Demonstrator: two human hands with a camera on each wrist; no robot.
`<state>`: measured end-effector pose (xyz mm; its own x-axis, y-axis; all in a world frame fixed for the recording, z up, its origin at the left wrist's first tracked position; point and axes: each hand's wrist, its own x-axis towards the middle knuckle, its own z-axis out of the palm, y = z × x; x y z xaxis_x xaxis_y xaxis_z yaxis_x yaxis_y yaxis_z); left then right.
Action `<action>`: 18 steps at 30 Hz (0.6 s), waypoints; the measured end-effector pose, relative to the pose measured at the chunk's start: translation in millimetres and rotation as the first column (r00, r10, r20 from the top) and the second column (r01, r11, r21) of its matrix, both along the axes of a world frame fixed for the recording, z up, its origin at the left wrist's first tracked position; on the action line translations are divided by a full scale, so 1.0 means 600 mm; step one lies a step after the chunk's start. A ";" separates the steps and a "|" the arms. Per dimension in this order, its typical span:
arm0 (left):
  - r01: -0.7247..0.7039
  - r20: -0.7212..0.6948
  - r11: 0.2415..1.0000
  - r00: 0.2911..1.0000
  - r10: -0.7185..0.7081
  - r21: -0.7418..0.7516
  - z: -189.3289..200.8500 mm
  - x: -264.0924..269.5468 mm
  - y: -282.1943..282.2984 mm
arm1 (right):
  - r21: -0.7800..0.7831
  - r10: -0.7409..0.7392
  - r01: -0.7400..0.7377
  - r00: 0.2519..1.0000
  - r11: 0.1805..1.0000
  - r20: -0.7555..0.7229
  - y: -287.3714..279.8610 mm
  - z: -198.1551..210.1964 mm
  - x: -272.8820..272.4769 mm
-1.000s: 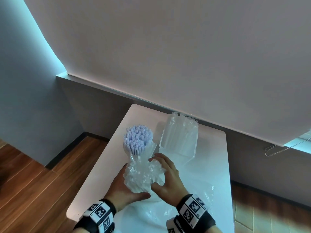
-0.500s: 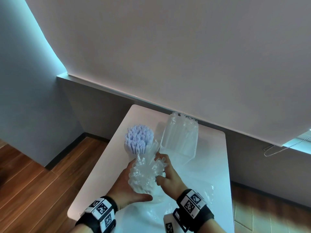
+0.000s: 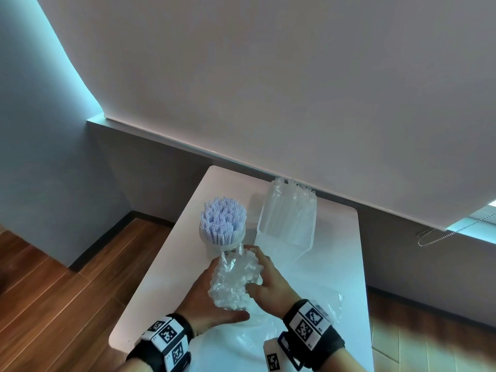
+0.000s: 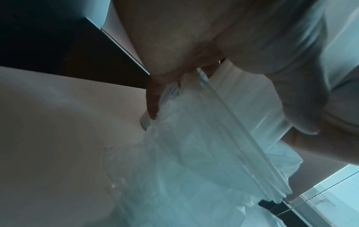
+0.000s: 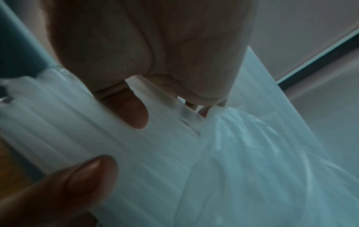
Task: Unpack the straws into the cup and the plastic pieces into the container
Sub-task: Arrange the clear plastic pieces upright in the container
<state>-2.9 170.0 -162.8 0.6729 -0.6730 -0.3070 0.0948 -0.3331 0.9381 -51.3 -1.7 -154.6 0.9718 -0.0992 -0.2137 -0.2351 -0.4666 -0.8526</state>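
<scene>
A clear bag packed with clear plastic pieces [image 3: 233, 280] is held just above the white table [image 3: 335, 264], between my two hands. My left hand [image 3: 205, 298] cups it from the left and below, thumb curled under its near end. My right hand [image 3: 269, 284] grips its right side. In the right wrist view a thumb and fingers [image 5: 134, 112] press the ribbed bundle of plastic pieces [image 5: 81, 138]. Just beyond the bundle stands the cup [image 3: 224, 244], full of pale lilac straws [image 3: 222, 222]. The clear container [image 3: 288, 218] lies to the cup's right.
Crumpled empty plastic wrapping [image 3: 316, 315] lies on the table near my right wrist. The table's left edge [image 3: 150, 272] drops to a wooden floor [image 3: 67, 291]. A grey wall and a white blind rise behind the table.
Both hands have carried the bundle of plastic pieces forward, toward the cup and container. It now stands more lengthwise and my right hand has closed in on its side.
</scene>
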 end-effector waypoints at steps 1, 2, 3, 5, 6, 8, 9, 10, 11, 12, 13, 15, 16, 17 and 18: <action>-0.028 0.002 1.000 1.000 0.028 0.015 0.001 -0.004 0.005 | -0.059 0.021 -0.020 0.999 0.998 0.024 0.004 0.015 -0.002; -0.084 -0.018 0.996 0.996 0.085 0.030 0.003 -0.009 0.011 | -0.131 0.048 -0.042 0.998 0.991 0.047 0.007 0.032 -0.005; -0.146 -0.044 0.987 0.988 0.149 0.068 0.010 -0.014 0.016 | -0.194 0.066 -0.050 0.995 0.980 0.076 0.008 0.046 -0.006; -0.209 -0.119 0.969 0.967 0.225 0.128 0.017 -0.019 0.016 | -0.246 0.078 -0.046 0.989 0.968 0.123 0.004 0.064 -0.007; -0.193 -0.137 0.975 0.969 0.207 0.112 0.017 -0.015 0.011 | -0.250 0.076 -0.041 0.988 0.967 0.134 0.000 0.066 -0.006; -0.134 -0.123 0.987 0.982 0.143 0.084 0.016 -0.007 0.007 | -0.237 0.071 -0.040 0.990 0.971 0.122 -0.008 0.059 -0.003; -0.144 -0.104 0.986 0.983 0.152 0.085 0.008 -0.003 0.007 | -0.227 0.068 -0.038 0.990 0.973 0.125 -0.011 0.052 -0.001; -0.155 -0.091 0.984 0.982 0.163 0.089 -0.002 0.001 0.007 | -0.214 0.062 -0.031 0.988 0.976 0.140 -0.013 0.045 0.001; -0.154 -0.090 0.983 0.982 0.164 0.102 -0.004 0.002 0.005 | -0.203 0.054 -0.020 0.985 0.979 0.162 -0.014 0.041 0.003; -0.144 -0.085 0.983 0.984 0.154 0.109 -0.011 0.000 0.002 | -0.196 0.044 -0.008 0.982 0.981 0.183 -0.015 0.036 0.003; -0.157 -0.073 0.980 0.983 0.167 0.119 -0.019 -0.001 0.002 | -0.189 0.037 0.002 0.979 0.982 0.202 -0.016 0.035 0.003; -0.268 -0.072 0.958 0.958 0.276 0.105 -0.023 -0.005 0.005 | -0.165 0.004 0.035 0.973 0.986 0.231 -0.015 0.032 0.002; -0.295 -0.080 0.950 0.950 0.303 0.101 -0.025 -0.007 0.006 | -0.155 -0.011 0.050 0.969 0.987 0.247 -0.014 0.030 0.001; -0.282 -0.088 0.954 0.953 0.291 0.100 -0.021 -0.010 0.007 | -0.146 -0.023 0.063 0.965 0.987 0.260 -0.012 0.028 0.000; -0.245 -0.095 0.964 0.962 0.255 0.104 -0.020 -0.014 0.008 | -0.141 -0.033 0.074 0.962 0.987 0.270 -0.010 0.024 -0.002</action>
<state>-11.1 174.8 -174.6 0.7764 -0.4531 -0.4380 0.2837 -0.3692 0.8850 -52.2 -7.5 -140.2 0.9839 -0.1634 0.0727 -0.0375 -0.5858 -0.8096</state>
